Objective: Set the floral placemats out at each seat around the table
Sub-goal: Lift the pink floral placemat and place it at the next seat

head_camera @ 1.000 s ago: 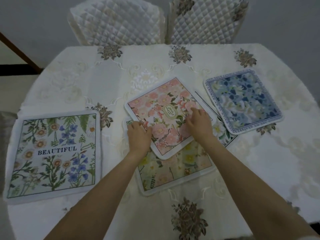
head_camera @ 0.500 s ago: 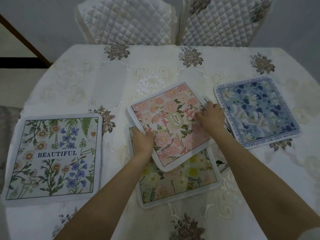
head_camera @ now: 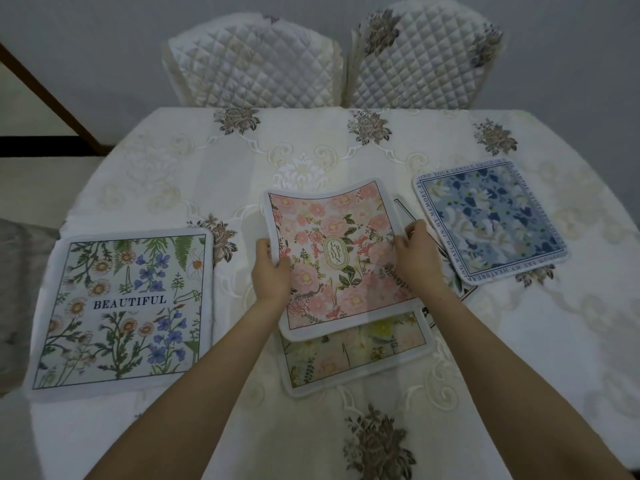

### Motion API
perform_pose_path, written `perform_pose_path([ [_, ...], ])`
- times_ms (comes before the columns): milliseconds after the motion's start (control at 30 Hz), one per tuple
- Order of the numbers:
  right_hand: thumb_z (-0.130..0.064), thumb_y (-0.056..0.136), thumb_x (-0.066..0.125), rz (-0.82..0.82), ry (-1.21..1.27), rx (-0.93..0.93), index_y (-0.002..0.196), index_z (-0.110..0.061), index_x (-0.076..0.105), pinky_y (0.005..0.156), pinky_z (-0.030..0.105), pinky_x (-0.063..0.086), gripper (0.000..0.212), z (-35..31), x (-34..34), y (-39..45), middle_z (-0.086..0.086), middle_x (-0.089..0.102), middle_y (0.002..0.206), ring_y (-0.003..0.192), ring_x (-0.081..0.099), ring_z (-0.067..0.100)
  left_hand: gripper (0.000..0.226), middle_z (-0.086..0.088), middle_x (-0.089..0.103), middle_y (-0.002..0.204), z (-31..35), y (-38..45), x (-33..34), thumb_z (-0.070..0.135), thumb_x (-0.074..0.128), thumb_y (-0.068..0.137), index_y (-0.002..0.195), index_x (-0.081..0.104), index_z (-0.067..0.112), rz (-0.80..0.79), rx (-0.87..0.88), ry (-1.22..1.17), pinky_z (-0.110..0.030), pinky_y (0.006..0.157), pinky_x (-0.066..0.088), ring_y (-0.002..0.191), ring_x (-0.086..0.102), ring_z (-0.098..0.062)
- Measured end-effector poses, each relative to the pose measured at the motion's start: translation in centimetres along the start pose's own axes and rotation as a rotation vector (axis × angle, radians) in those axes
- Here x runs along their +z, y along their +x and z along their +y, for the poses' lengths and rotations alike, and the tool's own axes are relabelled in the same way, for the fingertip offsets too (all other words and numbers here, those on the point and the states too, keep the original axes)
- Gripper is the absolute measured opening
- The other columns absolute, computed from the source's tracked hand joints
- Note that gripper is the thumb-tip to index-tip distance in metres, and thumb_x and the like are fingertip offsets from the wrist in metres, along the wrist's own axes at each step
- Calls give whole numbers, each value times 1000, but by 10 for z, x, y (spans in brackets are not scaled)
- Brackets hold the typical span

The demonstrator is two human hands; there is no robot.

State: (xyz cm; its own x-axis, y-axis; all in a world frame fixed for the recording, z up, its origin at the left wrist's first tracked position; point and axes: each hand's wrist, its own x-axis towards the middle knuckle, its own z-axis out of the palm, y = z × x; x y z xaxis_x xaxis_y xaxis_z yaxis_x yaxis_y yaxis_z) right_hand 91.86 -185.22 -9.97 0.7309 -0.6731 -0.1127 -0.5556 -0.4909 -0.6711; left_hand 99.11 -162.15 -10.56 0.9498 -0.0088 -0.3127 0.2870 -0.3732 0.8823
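A pink floral placemat (head_camera: 337,237) is lifted off the small pile in the middle of the table, its far edge bowed. My left hand (head_camera: 272,271) grips its left edge and my right hand (head_camera: 417,256) grips its right edge. Under it lies a pale yellow floral placemat (head_camera: 356,351), and a corner of another mat (head_camera: 464,289) shows beneath my right wrist. A green and blue placemat reading BEAUTIFUL (head_camera: 121,310) lies flat at the left. A blue floral placemat (head_camera: 491,216) lies flat at the right.
The round table (head_camera: 242,174) wears a cream embroidered cloth with brown flower motifs. Two quilted white chairs (head_camera: 256,64) (head_camera: 419,60) stand side by side at the far edge. A grey cushion (head_camera: 17,278) shows at the far left.
Both hands have lifted the pink placemat off the pile and turned it squarer to me. My view has tilted so the table sits lower in frame.
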Motion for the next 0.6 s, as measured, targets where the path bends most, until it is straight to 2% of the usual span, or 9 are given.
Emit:
perform_pose_path([
  [133,-10,93,47,28,75,-9,86,-12,37,46,28,29,12,-16,6,-35,0,43,67,53,37,14,25,-6,61,96,-4,-8,-32,4,48,93,117,47,11,4,27,1,-21,47,41,62,53,-12],
  [300,-12,93,48,52,116,-43,84,-15,36,44,27,28,16,-41,24,-76,0,45,66,51,39,15,31,-3,61,93,-15,-13,-85,5,48,94,123,48,17,-10,75,15,-24,53,42,65,56,-12],
  [467,-13,93,49,59,149,-57,77,-23,34,45,28,32,24,-80,57,-118,-1,45,69,53,40,15,22,0,60,85,-29,-6,-146,6,49,93,112,49,18,4,94,28,-22,48,39,64,55,-14],
  [600,-14,94,49,31,166,-40,80,-18,35,46,32,34,19,-114,94,-146,1,44,68,54,40,18,19,5,56,76,-42,4,-202,6,48,94,108,48,17,13,111,51,-21,43,36,57,51,-11],
])
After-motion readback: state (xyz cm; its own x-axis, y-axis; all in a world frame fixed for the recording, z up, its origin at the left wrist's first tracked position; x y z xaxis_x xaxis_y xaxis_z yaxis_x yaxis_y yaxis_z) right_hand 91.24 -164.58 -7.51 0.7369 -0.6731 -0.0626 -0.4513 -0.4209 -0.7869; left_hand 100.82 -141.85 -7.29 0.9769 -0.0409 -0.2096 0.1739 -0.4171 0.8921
